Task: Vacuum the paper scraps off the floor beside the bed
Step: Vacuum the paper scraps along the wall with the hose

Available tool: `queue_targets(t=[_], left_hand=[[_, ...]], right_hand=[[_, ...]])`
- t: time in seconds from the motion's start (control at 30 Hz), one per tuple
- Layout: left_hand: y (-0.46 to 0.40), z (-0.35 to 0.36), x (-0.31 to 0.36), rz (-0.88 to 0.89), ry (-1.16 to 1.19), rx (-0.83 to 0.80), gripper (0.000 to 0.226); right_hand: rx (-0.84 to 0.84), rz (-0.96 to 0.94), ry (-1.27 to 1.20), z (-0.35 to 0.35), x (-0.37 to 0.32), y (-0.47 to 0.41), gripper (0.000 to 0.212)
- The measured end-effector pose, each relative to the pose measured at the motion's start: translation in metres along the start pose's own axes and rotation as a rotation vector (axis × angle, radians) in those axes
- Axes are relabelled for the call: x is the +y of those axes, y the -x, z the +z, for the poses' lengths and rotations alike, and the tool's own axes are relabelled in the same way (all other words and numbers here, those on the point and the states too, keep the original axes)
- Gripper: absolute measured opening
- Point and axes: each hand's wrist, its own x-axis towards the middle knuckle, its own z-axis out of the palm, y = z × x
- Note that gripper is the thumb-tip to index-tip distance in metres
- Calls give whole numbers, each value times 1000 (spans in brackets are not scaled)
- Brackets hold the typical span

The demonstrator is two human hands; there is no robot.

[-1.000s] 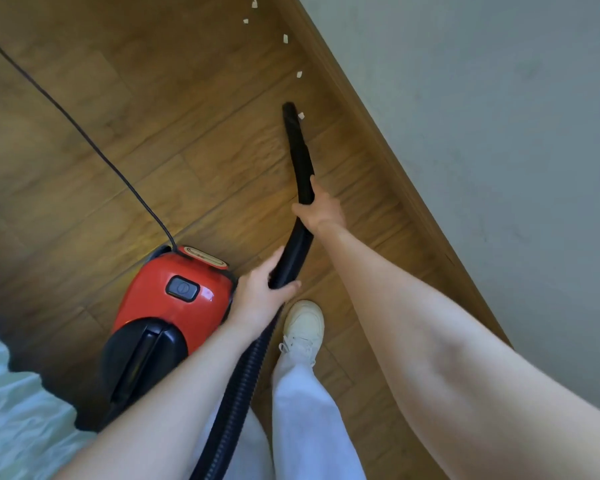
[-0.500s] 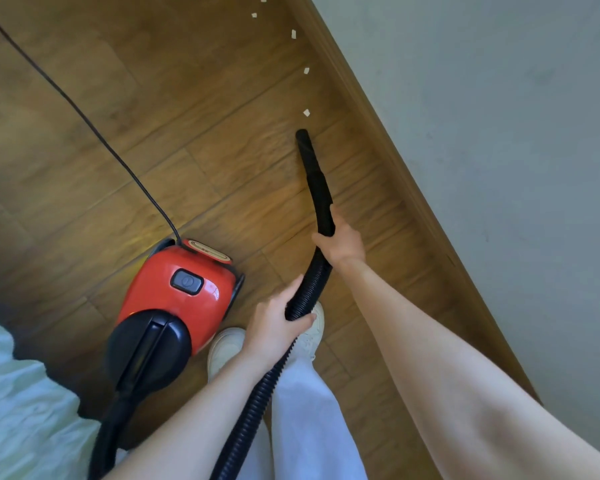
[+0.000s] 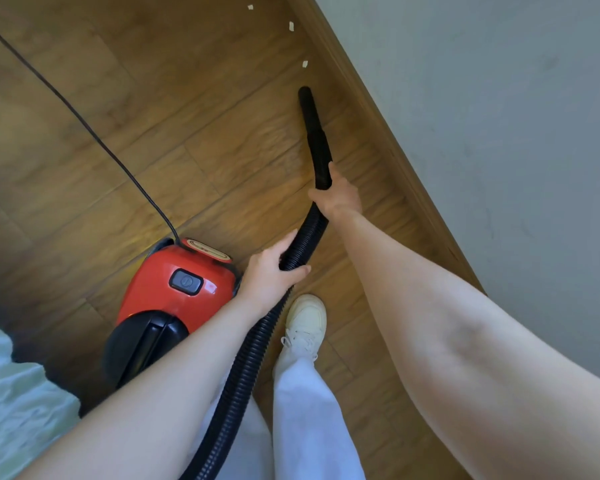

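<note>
Black plastic nozzle (image 3: 313,133), rigid and tapered, held in your right hand (image 3: 338,197) at its rear end, where it joins the hose; your fingers are wrapped round it, and its tip rests on or just above the floor, which of the two cannot be told. Black ribbed hose (image 3: 253,348), one length, running from the nozzle back between your arms and out of the bottom of the view; your left hand (image 3: 269,275) grips it further down, fingers curled over the top and thumb beneath. Paper scraps, three pieces visible, small and pale, lying on the wood floor (image 3: 84,168) in a loose line along the baseboard (image 3: 378,109): the nearest scrap (image 3: 305,64) just ahead of the nozzle tip and apart from it, a second scrap (image 3: 291,26) further on, a third scrap (image 3: 250,7) near the top edge. Red vacuum body (image 3: 179,289) with black front section, standing on the floor just beside your left hand, grey button on top. Black power cord (image 3: 84,119), leaving the rear of the body and crossing the floor toward the upper left. White sneaker (image 3: 307,323) and pale trouser leg (image 3: 309,410), yours, below the hose. Pale bedding (image 3: 11,410), crumpled, at the lower left corner. Grey wall (image 3: 499,133), right side, above the baseboard.
</note>
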Motion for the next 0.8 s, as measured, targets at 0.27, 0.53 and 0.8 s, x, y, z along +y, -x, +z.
queue_targets(t=[0.27,0.53,0.8], left_hand=[[41,12,-7,-16,-21,19,68],[37,11,-2,-59,3,39,63],[-10,-47,37,30,15,108,59]], right_hand=[[-5,12,-46,6,24,31,76],[-25,56,-33,6,26,28,74],[-72,15,-69,-9,-51,-14,79]])
